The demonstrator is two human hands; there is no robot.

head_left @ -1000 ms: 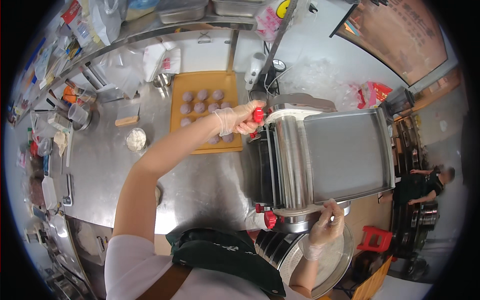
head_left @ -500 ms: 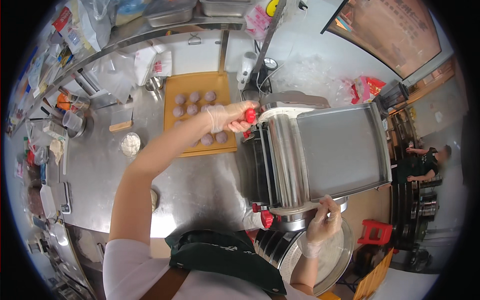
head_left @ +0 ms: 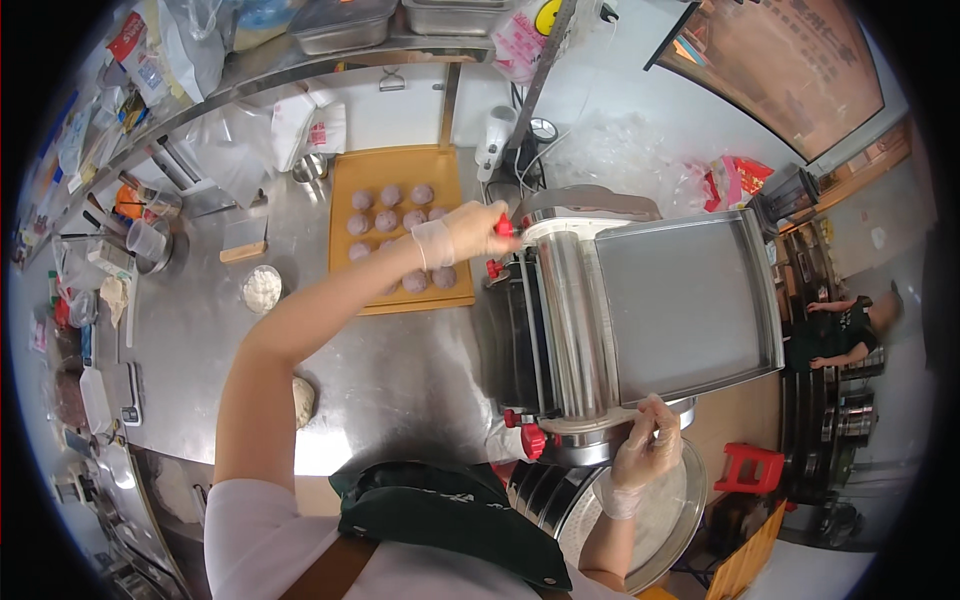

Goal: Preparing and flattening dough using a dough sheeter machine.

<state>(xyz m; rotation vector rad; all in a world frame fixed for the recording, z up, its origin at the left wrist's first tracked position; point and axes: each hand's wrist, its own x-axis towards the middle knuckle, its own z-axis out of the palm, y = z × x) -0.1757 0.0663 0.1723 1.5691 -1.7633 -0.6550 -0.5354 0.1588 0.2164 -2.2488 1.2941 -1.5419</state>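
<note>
A dough sheeter [head_left: 578, 325] with steel rollers and a shallow grey metal tray [head_left: 690, 300] stands at the right. My left hand [head_left: 470, 236], in a clear plastic glove, reaches across the counter to the machine's far end. Its fingers are closed round a red knob [head_left: 504, 227]. My right hand [head_left: 647, 452], gloved too, is at the tray's near edge beside the roller end. Its fingers are drawn together with the tips against that edge; whether they pinch anything is hidden. Another red knob [head_left: 533, 440] is at the machine's near end.
A tan board [head_left: 395, 300] holding several purple dough balls [head_left: 391, 194] lies behind my left forearm. A bowl of flour [head_left: 262, 289], a scraper [head_left: 243, 250] and a pale dough lump [head_left: 303, 402] are on the steel counter. A round pan [head_left: 690, 500] sits below my right hand. A co-worker [head_left: 845, 335] stands far right.
My left hand has shifted slightly, its fingers turning with the red knob. More of the pale dough lump shows beside my left arm. My right hand stays in place.
</note>
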